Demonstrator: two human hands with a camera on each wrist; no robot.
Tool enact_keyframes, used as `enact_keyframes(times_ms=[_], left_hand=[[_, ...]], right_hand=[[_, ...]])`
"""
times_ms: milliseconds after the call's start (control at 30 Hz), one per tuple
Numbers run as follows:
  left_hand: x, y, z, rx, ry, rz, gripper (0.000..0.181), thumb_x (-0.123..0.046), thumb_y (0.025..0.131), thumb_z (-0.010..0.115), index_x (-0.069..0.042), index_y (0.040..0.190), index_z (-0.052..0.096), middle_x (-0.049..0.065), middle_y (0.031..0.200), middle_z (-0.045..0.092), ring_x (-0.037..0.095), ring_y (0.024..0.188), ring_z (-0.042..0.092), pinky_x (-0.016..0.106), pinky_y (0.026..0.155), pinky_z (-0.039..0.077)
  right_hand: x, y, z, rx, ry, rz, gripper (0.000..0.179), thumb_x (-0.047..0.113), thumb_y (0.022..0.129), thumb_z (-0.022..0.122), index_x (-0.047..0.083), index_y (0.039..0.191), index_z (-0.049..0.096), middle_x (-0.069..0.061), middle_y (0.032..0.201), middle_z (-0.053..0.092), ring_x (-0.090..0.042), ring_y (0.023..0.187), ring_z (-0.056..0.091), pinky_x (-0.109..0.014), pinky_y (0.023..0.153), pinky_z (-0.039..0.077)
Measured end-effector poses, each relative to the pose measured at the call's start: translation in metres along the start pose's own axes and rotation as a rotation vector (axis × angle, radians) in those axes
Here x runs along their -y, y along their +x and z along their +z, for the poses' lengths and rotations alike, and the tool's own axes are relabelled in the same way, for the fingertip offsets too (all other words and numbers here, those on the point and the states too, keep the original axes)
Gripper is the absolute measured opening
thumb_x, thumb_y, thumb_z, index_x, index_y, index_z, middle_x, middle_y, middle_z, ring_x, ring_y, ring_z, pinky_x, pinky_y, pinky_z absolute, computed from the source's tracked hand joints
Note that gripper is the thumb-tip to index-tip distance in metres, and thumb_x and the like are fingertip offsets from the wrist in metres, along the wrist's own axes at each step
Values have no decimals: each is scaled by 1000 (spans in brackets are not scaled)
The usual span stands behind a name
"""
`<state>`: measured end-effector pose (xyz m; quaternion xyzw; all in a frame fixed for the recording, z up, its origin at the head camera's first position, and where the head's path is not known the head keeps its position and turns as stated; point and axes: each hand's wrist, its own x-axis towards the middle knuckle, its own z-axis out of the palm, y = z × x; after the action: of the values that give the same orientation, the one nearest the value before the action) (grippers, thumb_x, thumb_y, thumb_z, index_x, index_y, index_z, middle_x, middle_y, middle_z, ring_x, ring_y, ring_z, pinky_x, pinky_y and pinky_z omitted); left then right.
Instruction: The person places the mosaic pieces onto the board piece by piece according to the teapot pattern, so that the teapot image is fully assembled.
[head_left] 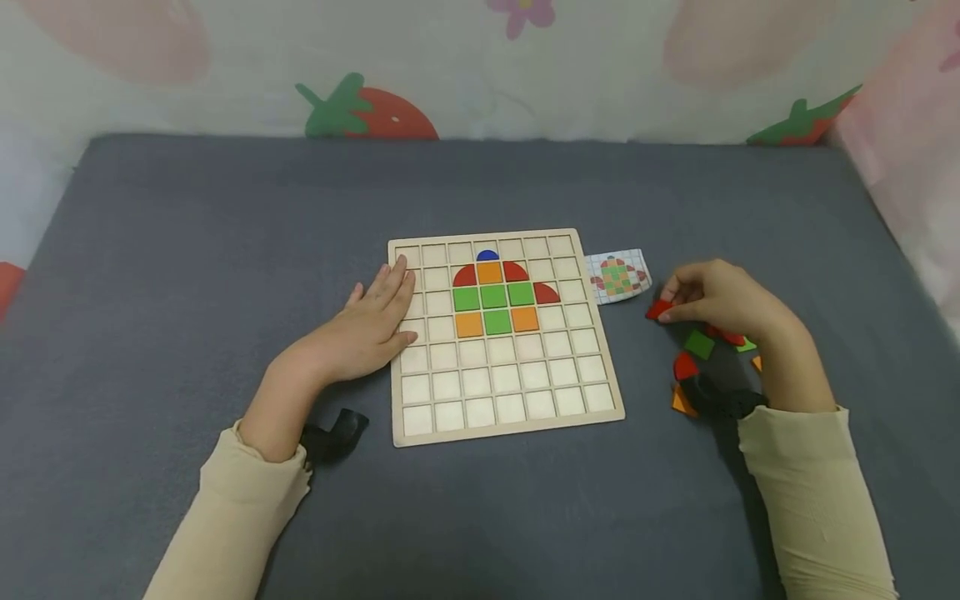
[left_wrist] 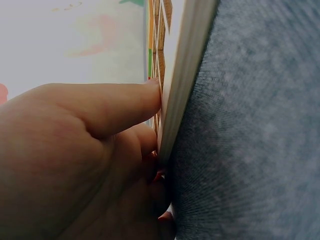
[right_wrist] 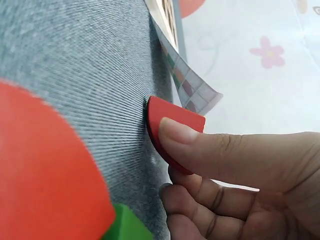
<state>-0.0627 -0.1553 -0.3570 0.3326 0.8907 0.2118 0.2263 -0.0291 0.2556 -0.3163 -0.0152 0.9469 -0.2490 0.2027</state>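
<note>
A square wooden grid board (head_left: 435,417) lies mid-table, with green and orange squares, red quarter-circles and a blue half-circle set in its upper cells. Along the board's left edge rests my left hand (head_left: 367,321), fingers stretched out over the rim; the left wrist view has its thumb (left_wrist: 125,102) touching the board's side. Off to the board's right, my right hand (head_left: 723,300) pinches a red quarter-circle piece (right_wrist: 167,112) between thumb and fingers, close above the cloth. Its thumb covers part of the piece.
A paper pattern card (head_left: 618,275) sticks out from the board's right edge. Beneath and beside my right forearm lie loose pieces, among them a green square (head_left: 700,344), a red curved piece (head_left: 685,366) and an orange piece (head_left: 682,402). Grey cloth (head_left: 225,250) covers the table.
</note>
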Motion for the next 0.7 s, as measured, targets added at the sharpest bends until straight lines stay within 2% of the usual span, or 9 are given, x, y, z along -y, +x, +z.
enact_keyframes(times_ms=[333,567,700], left_hand=[[0,0,1,-1,2,-4,68,-22,101,40,5,148,0,19,155,-13,33,142,-11,55,111,-1],[3,0,3,-29,-22,26,70,-24,101,42,4,149,0,18,155,-13,32,142,-11,55,110,-2],[0,0,1,-11,-12,1,69,-21,100,42,5,148,1,19,155,-12,32,142,-11,54,111,-2]], right_hand=[[-2,-7,-5,-80,30,10,14,13,88,67,2,96,65,-9,92,68,-22,82,55,-31,66,45],[3,-14,-9,-148,74,7,20,18,89,66,2,101,67,-9,92,66,-23,73,49,-29,55,40],[7,-17,-10,-174,126,3,23,21,88,68,1,100,67,-8,89,65,-23,73,51,-29,56,42]])
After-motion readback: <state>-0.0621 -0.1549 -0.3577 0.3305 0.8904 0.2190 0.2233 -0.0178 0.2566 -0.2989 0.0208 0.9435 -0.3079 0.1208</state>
